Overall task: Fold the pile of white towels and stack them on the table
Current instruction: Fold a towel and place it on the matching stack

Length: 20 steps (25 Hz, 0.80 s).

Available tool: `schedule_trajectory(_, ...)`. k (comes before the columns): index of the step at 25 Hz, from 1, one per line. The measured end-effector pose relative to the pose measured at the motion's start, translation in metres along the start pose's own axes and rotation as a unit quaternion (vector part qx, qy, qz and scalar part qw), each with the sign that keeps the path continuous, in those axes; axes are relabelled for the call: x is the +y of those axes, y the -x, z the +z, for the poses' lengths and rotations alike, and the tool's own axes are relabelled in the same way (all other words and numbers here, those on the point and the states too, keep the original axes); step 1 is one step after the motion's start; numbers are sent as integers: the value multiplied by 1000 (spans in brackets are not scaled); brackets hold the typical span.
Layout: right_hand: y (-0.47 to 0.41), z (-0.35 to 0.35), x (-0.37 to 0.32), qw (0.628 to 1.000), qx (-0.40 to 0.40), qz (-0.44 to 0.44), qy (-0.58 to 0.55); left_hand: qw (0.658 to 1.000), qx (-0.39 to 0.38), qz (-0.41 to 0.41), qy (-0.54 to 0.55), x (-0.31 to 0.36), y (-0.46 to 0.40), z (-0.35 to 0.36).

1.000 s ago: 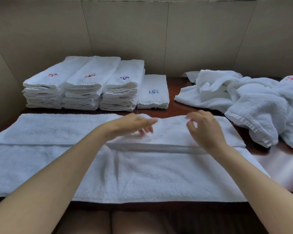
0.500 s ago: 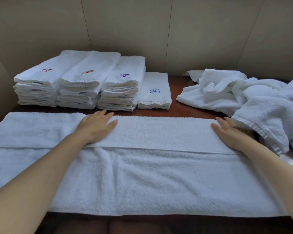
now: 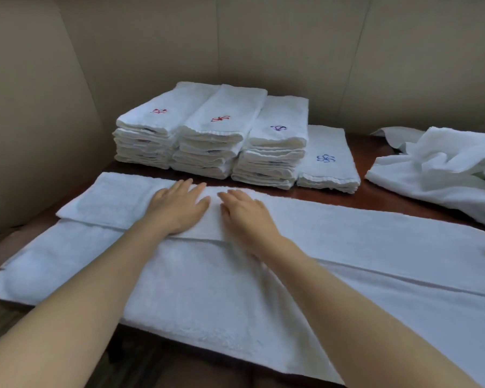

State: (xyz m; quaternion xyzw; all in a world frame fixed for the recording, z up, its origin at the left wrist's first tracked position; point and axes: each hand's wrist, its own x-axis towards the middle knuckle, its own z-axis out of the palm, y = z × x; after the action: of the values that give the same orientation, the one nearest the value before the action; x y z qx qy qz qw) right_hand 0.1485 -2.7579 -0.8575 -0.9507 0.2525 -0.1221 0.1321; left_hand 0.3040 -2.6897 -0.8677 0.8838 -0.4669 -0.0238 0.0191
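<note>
A long white towel [image 3: 207,287] lies spread across the dark wooden table [image 3: 375,197], its far long edge folded over toward me as a flap [image 3: 361,228]. My left hand [image 3: 179,208] and my right hand [image 3: 245,212] press flat on that flap, side by side, fingers straight and pointing away from me. Behind them stand stacks of folded towels [image 3: 213,141] with red and blue embroidery, and one low folded towel [image 3: 326,161] at their right end. A crumpled pile of unfolded towels [image 3: 443,169] lies at the right.
Beige padded walls [image 3: 235,46] close off the back and left of the table. Bare wood shows between the folded stacks and the crumpled pile. The spread towel hangs over the table's near edge.
My right hand slid left along the folded flap from its right end and now lies beside my left hand. The view has swung to the left.
</note>
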Motion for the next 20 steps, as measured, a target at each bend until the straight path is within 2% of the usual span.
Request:
schedule_trajectory(4,-17,12,6,994,-95,29,52,996,-16,-87,3,-94,0,-6)
schedule_trajectory(7,-17,7,11,990,-118,32,69,995,-8,-98,2,-120,-3,-9)
schedule_trajectory(9,-16,8,9,990,-120,28,74,993,60,-100,22,-122,0,-7)
schedule_trajectory(11,-14,8,7,989,-120,27,82,976,153,-141,59,-118,11,-8)
schedule_trajectory(12,-14,6,6,988,-123,31,86,970,161,-168,65,-115,21,-10)
schedule_trajectory(15,-15,3,-3,984,-133,64,105,973,95,-208,33,-106,65,-5)
schedule_trajectory(20,7,13,-24,991,-61,101,58,987,30,-158,25,-110,122,3)
